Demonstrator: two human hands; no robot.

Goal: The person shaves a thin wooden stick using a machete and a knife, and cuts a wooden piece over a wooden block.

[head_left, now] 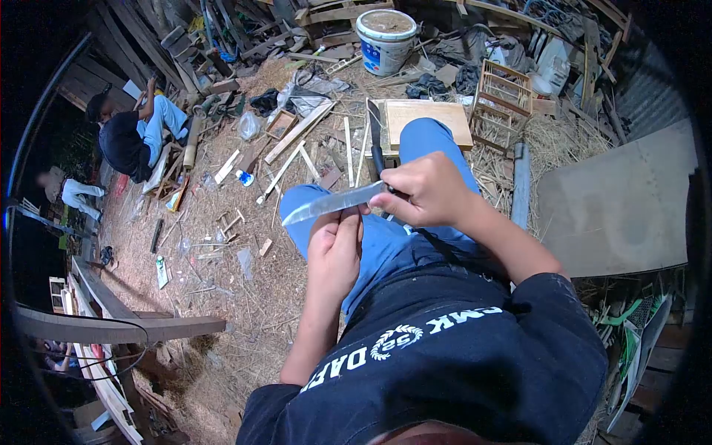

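Note:
My right hand (424, 189) is closed round the dark handle of a knife, whose broad steel blade (330, 204) points left across my lap. Beneath the blade, my left hand (337, 248) has its fingers pressed together near the metal; what they hold, if anything, is hidden. A second, dark blade with a black handle (377, 157) lies just beyond my hands, beside a light wooden board (426, 122) near my knees.
A white paint bucket (385, 52) stands at the top, near a small wooden rack (503, 96). Wood strips and shavings cover the ground. One person (126, 137) sits at the upper left, another (74, 193) behind. A beam (119, 328) juts in lower left.

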